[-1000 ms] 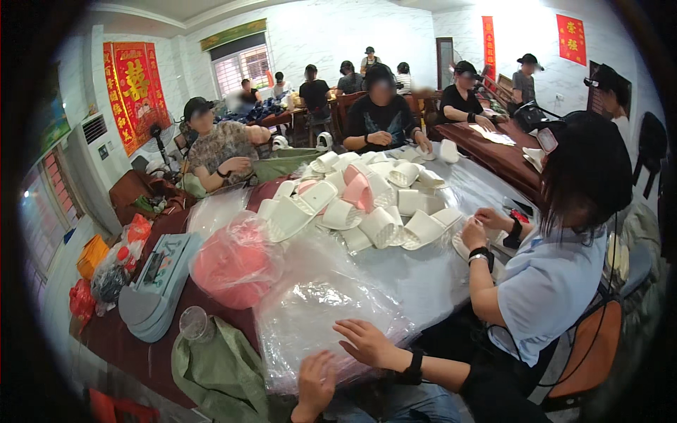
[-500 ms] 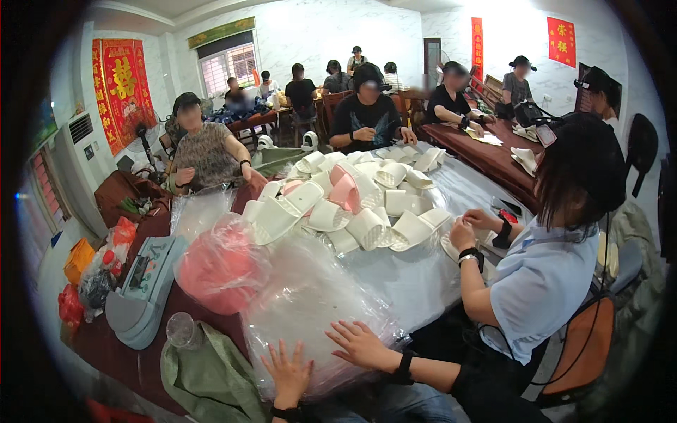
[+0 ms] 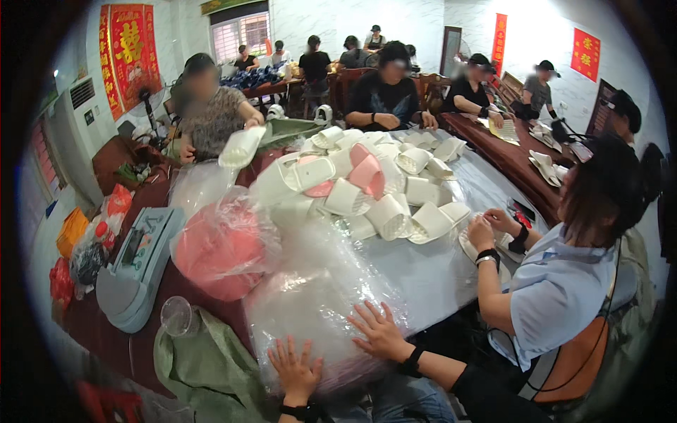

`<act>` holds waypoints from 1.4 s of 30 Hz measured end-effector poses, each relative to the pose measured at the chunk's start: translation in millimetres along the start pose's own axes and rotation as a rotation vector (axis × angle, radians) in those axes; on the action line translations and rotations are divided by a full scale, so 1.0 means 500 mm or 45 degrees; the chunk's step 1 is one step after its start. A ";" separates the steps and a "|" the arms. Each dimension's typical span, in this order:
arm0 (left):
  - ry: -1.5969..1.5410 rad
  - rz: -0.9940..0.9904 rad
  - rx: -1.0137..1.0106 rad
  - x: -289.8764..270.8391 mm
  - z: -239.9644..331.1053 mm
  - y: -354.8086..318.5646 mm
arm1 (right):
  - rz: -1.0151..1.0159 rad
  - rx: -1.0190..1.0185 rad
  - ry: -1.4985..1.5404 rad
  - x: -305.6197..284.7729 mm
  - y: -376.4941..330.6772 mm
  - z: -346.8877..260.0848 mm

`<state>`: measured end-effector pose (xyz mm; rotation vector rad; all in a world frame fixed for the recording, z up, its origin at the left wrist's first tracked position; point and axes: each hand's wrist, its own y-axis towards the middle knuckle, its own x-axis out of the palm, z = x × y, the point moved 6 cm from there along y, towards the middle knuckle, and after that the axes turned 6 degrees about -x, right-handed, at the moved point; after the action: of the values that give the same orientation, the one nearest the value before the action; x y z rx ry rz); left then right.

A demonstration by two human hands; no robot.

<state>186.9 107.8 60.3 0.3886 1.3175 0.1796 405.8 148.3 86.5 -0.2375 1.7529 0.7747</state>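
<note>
Head: both hands point(image 3: 296, 366) point(image 3: 381, 331) flat on clear bag point(image 3: 317, 282).

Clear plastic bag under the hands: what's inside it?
Both the left hand and the right hand press flat on the clear plastic bag. Through its crinkled film only a whitish haze shows; the contents cannot be made out. Beside it, another bag holds something pink.

At lower centre of the frame a plastic bag bundle point(image 3: 317, 303) lies on the desk point(image 3: 437, 268), with a second bagged bundle point(image 3: 218, 247) to its left. Behind them, at frame centre, sits a pile of slippers point(image 3: 367, 190). A weighing scale point(image 3: 137, 271) rests at left, a plastic cup point(image 3: 176, 316) just below it.
</note>
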 end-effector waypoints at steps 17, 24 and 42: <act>0.017 0.054 0.030 -0.002 0.014 0.002 | 0.018 0.038 -0.012 -0.011 -0.001 0.006; -0.042 0.057 0.037 -0.004 0.014 0.006 | 0.099 0.037 -0.007 -0.016 -0.002 0.005; -0.066 0.062 0.025 0.001 0.014 0.009 | 0.120 0.057 -0.005 -0.015 -0.005 0.016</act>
<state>194.2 111.2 62.8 0.4398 1.2599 0.1961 415.8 149.3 91.5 -0.1235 1.7857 0.8022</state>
